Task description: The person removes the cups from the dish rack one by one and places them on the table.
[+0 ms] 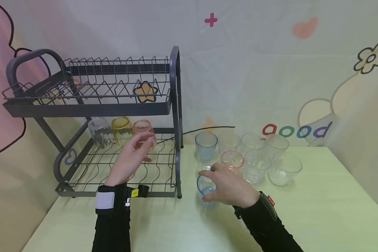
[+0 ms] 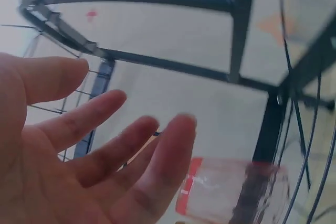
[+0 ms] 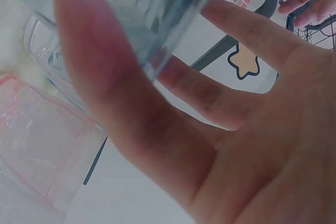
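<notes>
My right hand [image 1: 231,187] curls round a blue-rimmed drinking glass [image 1: 204,190] standing on the table, thumb on the near side and fingers behind. In the right wrist view this glass [image 3: 142,9] sits between thumb and fingers. My left hand [image 1: 130,157] is raised at the front of the dish rack [image 1: 91,110], its fingers loosely bent and apart, holding nothing. Just behind it on the lower tier is a red-rimmed glass [image 1: 142,126], also seen in the left wrist view beside the fingers. A yellow-rimmed glass [image 1: 121,131] and a clear glass [image 1: 100,133] stand left of it.
Right of the rack, several glasses cluster on the pale green table [image 1: 321,213]: another blue-rimmed glass [image 1: 206,147], a red-rimmed one [image 1: 232,160] close behind my right hand, and clear ones [image 1: 285,169]. The rack's upper tier hangs over the stored glasses.
</notes>
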Tool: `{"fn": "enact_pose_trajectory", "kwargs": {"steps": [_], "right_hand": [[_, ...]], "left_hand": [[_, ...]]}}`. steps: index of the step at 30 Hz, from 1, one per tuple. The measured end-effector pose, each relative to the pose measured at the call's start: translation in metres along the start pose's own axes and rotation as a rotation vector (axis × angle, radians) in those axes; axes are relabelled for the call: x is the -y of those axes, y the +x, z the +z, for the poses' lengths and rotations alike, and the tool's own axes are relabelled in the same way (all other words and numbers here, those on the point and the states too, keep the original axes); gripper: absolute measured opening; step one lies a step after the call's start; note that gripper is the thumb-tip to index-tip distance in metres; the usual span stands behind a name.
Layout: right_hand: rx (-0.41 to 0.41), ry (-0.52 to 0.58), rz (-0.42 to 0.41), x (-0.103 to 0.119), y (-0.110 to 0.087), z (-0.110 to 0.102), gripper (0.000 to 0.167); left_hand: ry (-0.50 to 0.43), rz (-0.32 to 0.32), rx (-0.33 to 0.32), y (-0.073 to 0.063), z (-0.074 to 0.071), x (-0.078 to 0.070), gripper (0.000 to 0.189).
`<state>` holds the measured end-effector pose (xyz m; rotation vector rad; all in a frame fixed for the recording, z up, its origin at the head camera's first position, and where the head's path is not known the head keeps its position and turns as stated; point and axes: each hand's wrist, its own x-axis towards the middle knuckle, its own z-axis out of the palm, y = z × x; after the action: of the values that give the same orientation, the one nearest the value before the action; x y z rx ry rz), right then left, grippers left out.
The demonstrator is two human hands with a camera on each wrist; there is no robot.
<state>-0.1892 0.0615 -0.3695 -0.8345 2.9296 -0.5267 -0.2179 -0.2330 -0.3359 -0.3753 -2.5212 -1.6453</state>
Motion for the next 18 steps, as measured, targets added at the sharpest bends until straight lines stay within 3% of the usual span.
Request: {"fn": "enact_pose_trajectory", "kwargs": {"steps": [5, 7, 9, 13, 18], "right_hand": [[-0.003, 0.007, 0.014, -0.001, 0.000, 0.001, 0.065], [-0.007, 0.032, 0.027, -0.002, -0.001, 0.001, 0.066], [-0.001, 0.058, 0.040, -0.002, -0.002, 0.002, 0.070], [0.009, 0.095, 0.078, -0.003, -0.002, 0.004, 0.076], [-0.001, 0.089, 0.103, -0.003, 0.001, 0.004, 0.080]], "left_hand": [[0.282, 0.092, -0.103, 0.024, -0.005, 0.002, 0.032], [0.405, 0.098, -0.141, 0.035, -0.006, 0.003, 0.028], [0.511, 0.065, -0.154, 0.044, -0.007, 0.005, 0.030], [0.683, 0.004, -0.104, 0.059, -0.008, 0.012, 0.035], [0.790, -0.035, -0.038, 0.074, -0.012, 0.017, 0.042]]}}
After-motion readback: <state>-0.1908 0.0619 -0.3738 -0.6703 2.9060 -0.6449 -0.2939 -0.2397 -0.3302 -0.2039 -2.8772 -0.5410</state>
